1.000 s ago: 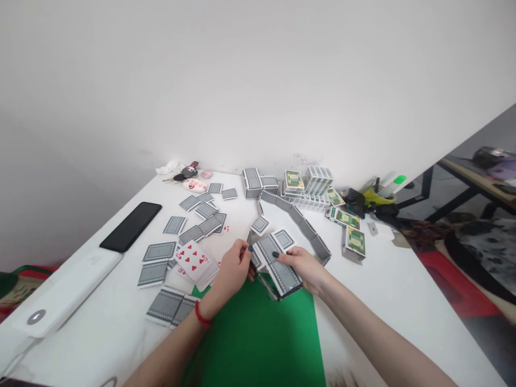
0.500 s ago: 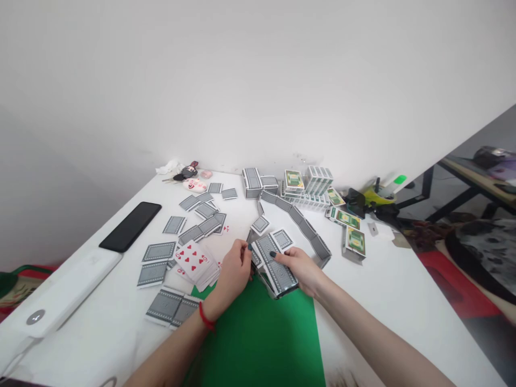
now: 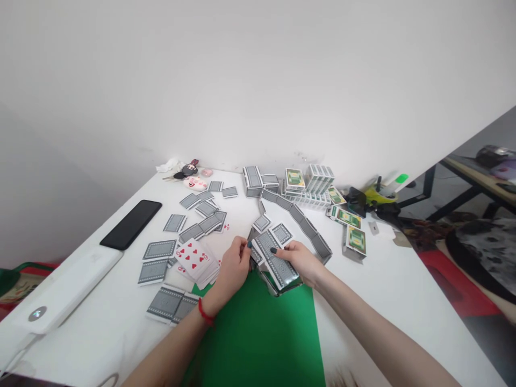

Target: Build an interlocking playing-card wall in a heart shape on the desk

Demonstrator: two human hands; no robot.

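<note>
My right hand [image 3: 302, 260] is closed on the right side of a grey-backed card panel [image 3: 274, 258], thumb on top. At the panel's left edge my left hand [image 3: 236, 263] pinches with its fingertips; what lies between them is too small to make out. The panel tilts over a dark-edged card structure above a green sheet [image 3: 262, 333]. Behind it, a curved wall of joined cards [image 3: 300, 220] stands on the table. Two patterned cards, one of them at the right [image 3: 282, 234], show beside the panel.
Loose grey-backed cards [image 3: 160, 250] and a face-up heart card [image 3: 192, 257] lie left, near a black phone [image 3: 131, 224] and a white device [image 3: 76, 285]. Card boxes [image 3: 320, 180] stand at the back; another box [image 3: 355, 242] lies right. A yellow-green holder [image 3: 381, 196] is behind.
The card panel has shifted slightly, with its near right corner lifted a little from the structure below, showing more of a gap. Both hands have barely moved.
</note>
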